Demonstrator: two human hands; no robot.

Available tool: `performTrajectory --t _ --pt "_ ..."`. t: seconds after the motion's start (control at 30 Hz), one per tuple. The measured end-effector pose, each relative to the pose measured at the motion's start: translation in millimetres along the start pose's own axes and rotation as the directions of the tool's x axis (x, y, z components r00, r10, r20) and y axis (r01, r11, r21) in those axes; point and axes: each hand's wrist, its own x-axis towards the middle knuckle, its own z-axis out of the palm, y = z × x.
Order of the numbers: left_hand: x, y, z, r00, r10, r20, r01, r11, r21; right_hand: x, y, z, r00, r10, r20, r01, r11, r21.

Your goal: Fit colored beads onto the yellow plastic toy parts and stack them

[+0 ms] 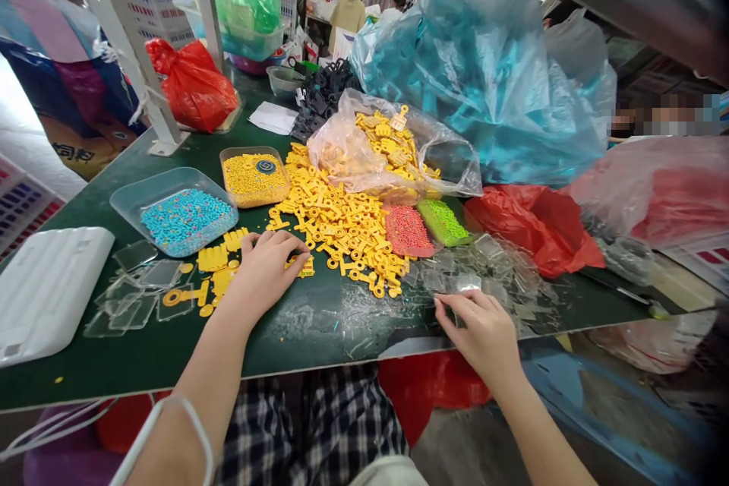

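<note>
My left hand point(266, 267) is bent over the table with thumb and fingers closed together. A small yellow plastic piece point(307, 267) shows right at its thumb. Beside that hand lie larger yellow plastic parts point(213, 258) and clear square plastic pieces point(132, 311). A big heap of yellow ring-ended plastic pieces point(342, 220) covers the middle. My right hand point(484, 330) hovers at the table's front edge, thumb and index tip pinched; what lies between them is too small to make out. Near its fingers is a pile of clear plastic pieces point(501, 273).
Trays of blue beads point(185, 216), yellow beads point(254, 175), red beads point(407, 228) and green beads point(444, 219) surround the heap. Behind stand an open clear bag point(347, 152) of yellow parts and a large blue bag point(484, 76). A white box point(51, 288) sits left.
</note>
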Motion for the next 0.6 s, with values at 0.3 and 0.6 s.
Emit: performTrajectory --t 0.3,0.6 --pt "-7 20 -6.3 0.926 0.331 -0.181 -0.376 0.847 -0.376 53 -57 -2 0.817 0.205 0.538 -0.576 0.322 0.751" --pt "-13 17 -10.5 0.992 0.124 0.005 -0.108 0.879 -0.465 144 -91 40 0.853 -0.207 0.479 -0.474 0.076 0.877"
